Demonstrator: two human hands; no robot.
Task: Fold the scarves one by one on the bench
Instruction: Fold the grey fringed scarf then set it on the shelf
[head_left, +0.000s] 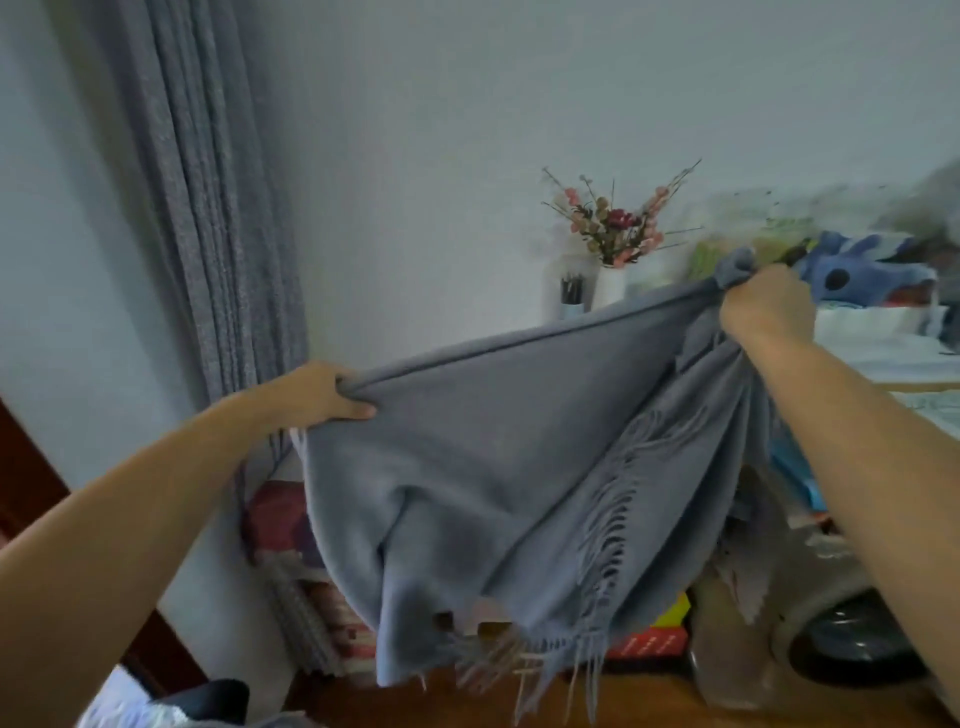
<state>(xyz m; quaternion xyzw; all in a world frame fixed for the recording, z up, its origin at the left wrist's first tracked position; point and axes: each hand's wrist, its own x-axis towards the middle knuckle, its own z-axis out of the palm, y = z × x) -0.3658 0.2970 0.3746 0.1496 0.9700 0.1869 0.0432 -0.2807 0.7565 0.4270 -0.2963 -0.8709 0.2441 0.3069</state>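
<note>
A grey-blue fringed scarf (467, 467) hangs stretched in the air between my two hands. My left hand (322, 389) grips its upper edge at the left. Higher up at the right, my right hand (769, 306) grips a bunched corner. The cloth sags below in folds, and its tassels dangle down to the wooden bench (597, 696). A patterned red and purple scarf (280, 525) lies behind the hanging cloth at the left, partly hidden.
A grey curtain (208, 208) hangs at the left along the white wall. A white vase of flowers (613, 249) and a blue plush toy (857, 270) stand at the back right. Coloured boxes (649, 644) and a dark round appliance (852, 644) crowd the right.
</note>
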